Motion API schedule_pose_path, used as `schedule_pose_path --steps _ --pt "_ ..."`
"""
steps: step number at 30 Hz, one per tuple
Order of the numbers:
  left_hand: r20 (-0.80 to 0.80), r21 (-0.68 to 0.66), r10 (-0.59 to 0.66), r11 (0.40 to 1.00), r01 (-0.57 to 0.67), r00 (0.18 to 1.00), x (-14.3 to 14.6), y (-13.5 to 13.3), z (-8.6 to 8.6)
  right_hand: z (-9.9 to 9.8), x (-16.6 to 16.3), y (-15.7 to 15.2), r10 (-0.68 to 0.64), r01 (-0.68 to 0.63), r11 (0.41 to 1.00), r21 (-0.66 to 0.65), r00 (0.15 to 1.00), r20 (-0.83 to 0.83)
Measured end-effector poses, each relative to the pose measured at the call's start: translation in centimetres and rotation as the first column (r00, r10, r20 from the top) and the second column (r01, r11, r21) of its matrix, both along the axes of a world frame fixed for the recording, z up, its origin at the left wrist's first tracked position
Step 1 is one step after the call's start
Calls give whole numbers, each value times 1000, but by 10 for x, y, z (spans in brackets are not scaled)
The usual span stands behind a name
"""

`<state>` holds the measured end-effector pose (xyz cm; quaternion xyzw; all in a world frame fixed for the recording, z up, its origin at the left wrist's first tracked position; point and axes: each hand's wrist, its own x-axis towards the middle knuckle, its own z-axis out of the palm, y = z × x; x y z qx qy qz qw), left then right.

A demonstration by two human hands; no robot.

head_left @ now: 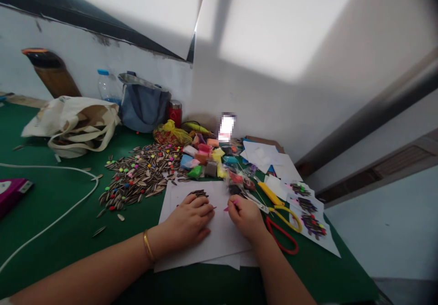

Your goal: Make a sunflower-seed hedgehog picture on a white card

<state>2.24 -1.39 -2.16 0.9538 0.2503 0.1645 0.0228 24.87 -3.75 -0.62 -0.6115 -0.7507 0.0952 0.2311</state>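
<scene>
My left hand (191, 218) lies palm down on a sheet of white paper (219, 245), fingers stretched out and fairly close together. Just beyond its fingertips shows a cluster of striped sunflower seeds (198, 193), partly covered by the hand. A small pink bit peeks out beside the fingers. Over the right part of the sheet, my right hand (244, 216) is closed in a pinch around a small pink piece (226, 209), perhaps soft modelling clay; most of it is hidden. Scissors (284, 220) with yellow and red handles lie to the right of that hand.
Loose sunflower seeds (140, 175) with coloured beads spread at the left. Behind the paper are coloured clay packets (205, 157) and a lit phone (226, 127). A yellow-handled cutter (271, 193) and finished-looking seed pictures (326, 236) lie right. Bags (145, 106) stand at the back; a white cable (51, 223) crosses left.
</scene>
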Motion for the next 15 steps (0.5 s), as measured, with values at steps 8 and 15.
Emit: schedule_pose_path --steps 8,15 --pt "-3 -16 1 1000 -1 1000 1 0 1 -2 -12 -1 178 -177 984 20 980 -89" --pt "-11 -33 -3 999 2 1000 0 0 0 -8 -11 1 188 -189 981 52 982 12"
